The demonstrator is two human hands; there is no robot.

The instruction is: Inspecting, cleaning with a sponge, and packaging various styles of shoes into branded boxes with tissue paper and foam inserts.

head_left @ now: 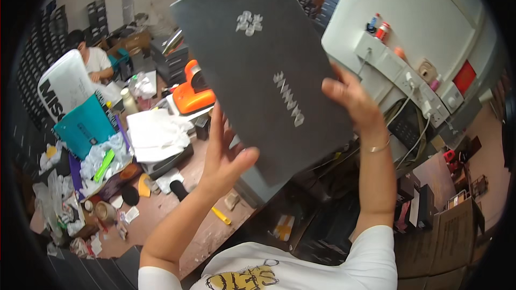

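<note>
Dark flat box [263,70] held tilted above the counter [161,209]: left hand [226,156] spread against its lower edge, right hand [352,99] gripping its side; both edges best supported evenly.

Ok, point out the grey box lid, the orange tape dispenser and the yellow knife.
Grey box lid [258,70], head view, middle of its flat face.
Orange tape dispenser [191,95], head view, its orange body.
Yellow knife [220,215], head view, its handle.
</note>
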